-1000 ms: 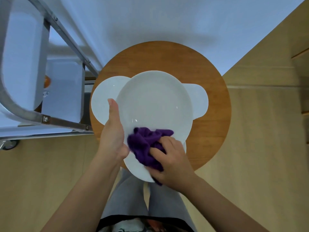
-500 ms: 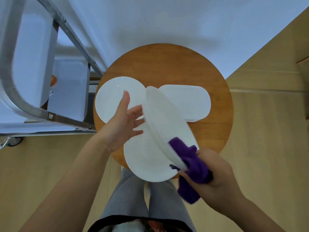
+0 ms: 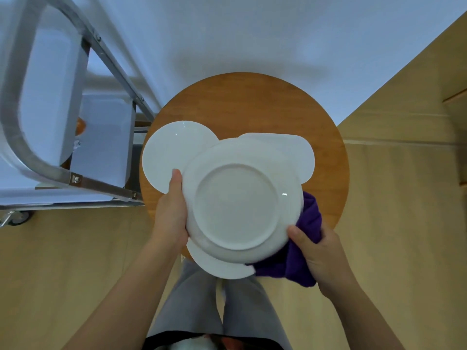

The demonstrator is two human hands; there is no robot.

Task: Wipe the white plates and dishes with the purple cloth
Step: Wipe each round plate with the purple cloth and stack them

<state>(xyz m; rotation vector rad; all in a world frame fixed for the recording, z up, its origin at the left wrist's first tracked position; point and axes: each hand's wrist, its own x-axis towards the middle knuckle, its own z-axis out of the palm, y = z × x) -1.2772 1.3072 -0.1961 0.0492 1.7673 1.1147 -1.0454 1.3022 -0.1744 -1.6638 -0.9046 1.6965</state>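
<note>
Now the big white plate [image 3: 240,203] is held upside-down, foot ring up, over the round wood stool [image 3: 252,104]. Left hand [image 3: 171,218] clamps its left rim; right hand [image 3: 321,251] pinches the right rim w/ the purple cloth [image 3: 298,263] bunched beneath. Best to keep the left grip firm and sweep the cloth round the underside. Other plates rest on the stool below.

I see a round wooden counter [image 3: 252,107] on pale wood flooring [image 3: 394,198]; a white wall [image 3: 227,34] stands beyond it, a metal-framed cart [image 3: 50,170] to its left.
</note>
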